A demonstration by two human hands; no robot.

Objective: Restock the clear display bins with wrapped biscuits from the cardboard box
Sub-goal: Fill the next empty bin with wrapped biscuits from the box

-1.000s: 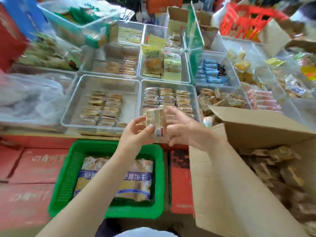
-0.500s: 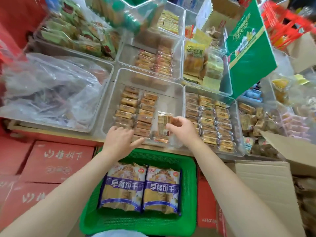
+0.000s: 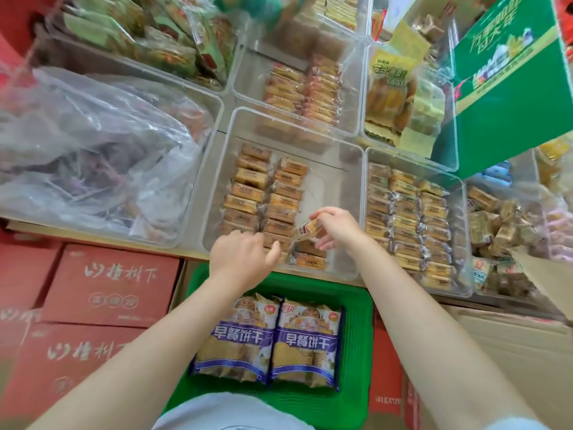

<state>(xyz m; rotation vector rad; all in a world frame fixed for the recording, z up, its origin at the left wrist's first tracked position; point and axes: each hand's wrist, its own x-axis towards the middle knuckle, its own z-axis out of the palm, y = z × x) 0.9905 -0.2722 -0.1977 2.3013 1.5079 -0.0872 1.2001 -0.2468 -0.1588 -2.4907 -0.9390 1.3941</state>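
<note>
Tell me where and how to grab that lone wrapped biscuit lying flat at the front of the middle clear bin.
Pinch the lone wrapped biscuit across its two long edges, coming straight down from above. It lies flat on the floor of the middle clear bin, close to the front wall, so a sideways approach would likely hit the wall. Bare bin floor to its right leaves room for fingers there.

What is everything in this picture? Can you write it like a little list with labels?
place: shop display of clear plastic bins
middle clear bin: two rows of wrapped tan biscuits, bare space on its right side
right hand: pinches one small wrapped biscuit over that bin
left hand: fingers rest on biscuits at the bin's near edge
green plastic basket: below the bins, holds two purple-banded biscuit bags
red cardboard boxes: stacked at left
brown cardboard box: flap at right edge
</note>
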